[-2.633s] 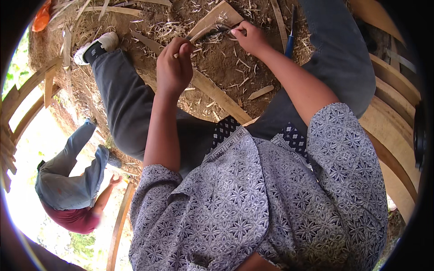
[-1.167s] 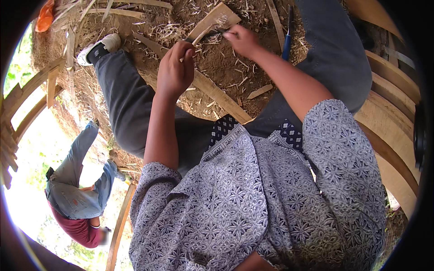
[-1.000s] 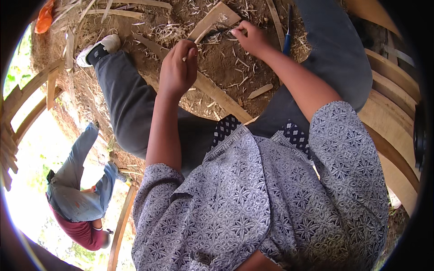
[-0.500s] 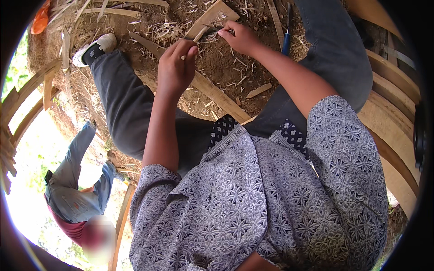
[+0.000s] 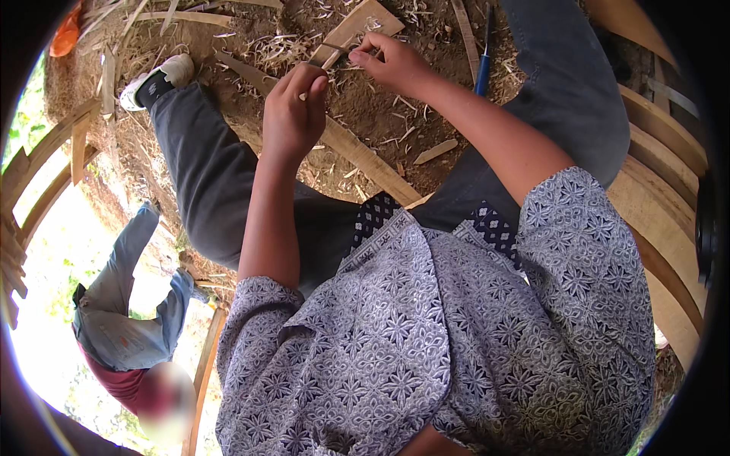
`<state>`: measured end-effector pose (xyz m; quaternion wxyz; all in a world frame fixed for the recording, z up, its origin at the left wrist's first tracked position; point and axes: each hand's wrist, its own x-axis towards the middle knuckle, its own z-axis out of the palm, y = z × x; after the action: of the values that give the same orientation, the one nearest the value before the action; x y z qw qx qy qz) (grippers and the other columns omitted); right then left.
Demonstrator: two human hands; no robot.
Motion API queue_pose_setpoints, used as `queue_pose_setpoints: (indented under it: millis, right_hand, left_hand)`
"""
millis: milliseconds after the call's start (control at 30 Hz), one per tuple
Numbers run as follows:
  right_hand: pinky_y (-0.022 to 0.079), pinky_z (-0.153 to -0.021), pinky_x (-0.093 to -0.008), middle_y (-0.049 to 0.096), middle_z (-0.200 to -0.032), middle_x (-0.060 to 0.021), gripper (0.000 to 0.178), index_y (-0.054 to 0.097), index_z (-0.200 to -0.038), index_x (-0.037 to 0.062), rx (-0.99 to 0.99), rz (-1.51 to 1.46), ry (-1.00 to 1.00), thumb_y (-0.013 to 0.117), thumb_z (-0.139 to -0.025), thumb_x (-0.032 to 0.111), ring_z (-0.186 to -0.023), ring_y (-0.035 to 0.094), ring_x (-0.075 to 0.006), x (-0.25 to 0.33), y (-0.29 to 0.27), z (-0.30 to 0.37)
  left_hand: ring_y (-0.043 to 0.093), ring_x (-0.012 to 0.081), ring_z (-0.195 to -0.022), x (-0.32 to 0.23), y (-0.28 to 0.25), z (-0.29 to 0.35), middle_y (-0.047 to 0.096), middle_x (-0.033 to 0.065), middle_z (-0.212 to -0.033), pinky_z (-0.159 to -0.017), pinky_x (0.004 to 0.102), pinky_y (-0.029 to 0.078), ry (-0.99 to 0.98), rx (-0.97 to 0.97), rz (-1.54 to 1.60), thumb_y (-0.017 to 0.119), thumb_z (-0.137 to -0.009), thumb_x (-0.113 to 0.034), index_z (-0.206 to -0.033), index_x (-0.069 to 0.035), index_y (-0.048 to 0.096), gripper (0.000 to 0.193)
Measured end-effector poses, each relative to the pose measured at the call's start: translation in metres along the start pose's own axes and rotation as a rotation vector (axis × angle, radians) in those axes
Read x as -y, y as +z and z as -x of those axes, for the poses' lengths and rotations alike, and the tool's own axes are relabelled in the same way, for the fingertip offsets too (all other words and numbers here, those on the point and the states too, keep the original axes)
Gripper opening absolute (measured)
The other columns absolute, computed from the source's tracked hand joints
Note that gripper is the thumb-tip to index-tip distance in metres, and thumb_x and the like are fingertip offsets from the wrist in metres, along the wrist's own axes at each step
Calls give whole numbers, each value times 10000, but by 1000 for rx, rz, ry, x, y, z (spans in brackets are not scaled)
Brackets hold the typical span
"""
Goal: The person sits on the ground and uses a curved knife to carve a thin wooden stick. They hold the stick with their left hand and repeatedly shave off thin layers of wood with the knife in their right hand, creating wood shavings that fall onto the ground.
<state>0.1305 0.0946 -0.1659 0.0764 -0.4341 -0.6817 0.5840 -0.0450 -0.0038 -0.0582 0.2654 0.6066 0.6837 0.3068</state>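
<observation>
My left hand [image 5: 294, 106] is closed around a thin pale wooden stick [image 5: 331, 61], whose far end sticks out over a flat board [image 5: 365, 21]. Pinched in the fingers of my right hand [image 5: 386, 67] is a narrow dark blade [image 5: 334, 47], pointing left across the stick's far end. Its handle, if it has one, is hidden by the fingers. Both hands are close together above the ground, between my spread legs. The board lies on the soil beyond them, with shavings around it.
A blue-handled tool [image 5: 483, 74] with a long metal shaft lies by my right knee. A long plank [image 5: 369, 161] crosses the ground between my legs. Curved timbers [image 5: 661, 182] stand at the right. Another person [image 5: 125, 319] in jeans is at the lower left.
My right hand has shifted slightly left and up, bringing the dark blade across the stick's end. My left hand has barely moved and keeps the stick.
</observation>
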Motion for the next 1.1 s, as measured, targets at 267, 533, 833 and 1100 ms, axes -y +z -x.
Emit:
queue_pose_setpoints:
  millis: [267, 533, 833, 1100]
  right_hand:
    - [491, -631, -362, 658, -756, -82, 360, 647, -1031, 93, -44, 122, -58, 671, -960, 446, -683, 641, -196, -11, 0, -9]
    - [509, -668, -415, 688, -812, -116, 371, 671, -1014, 111, -68, 183, 114, 638, -953, 476, -740, 682, -234, -29, -20, -1]
    - [521, -717, -409, 700, -821, -119, 397, 681, -1064, 145, -16, 20, 57, 666, -918, 514, -790, 698, -263, -14, 3, -4]
    - [494, -644, -393, 672, -767, -104, 352, 650, -1048, 102, -31, 171, 19, 663, -954, 440, -700, 663, -236, -11, -2, -6]
  left_hand:
    - [595, 249, -673, -2, -9, 0, 589, 110, -748, -662, 358, 482, -83, -4, 6, 470, -1051, -171, -919, -8, 604, 249]
    - [642, 367, -761, -4, -8, 4, 630, 156, -825, -702, 408, 509, -60, -26, 0, 530, -1018, -104, -938, -13, 610, 146]
    - [630, 381, -750, -8, -6, 5, 614, 156, -839, -677, 427, 499, 37, 42, -46, 547, -999, -70, -959, -16, 583, 75]
    - [617, 357, -739, -5, -7, 4, 600, 150, -828, -681, 414, 494, 21, 30, -20, 506, -1015, -67, -967, -5, 576, 105]
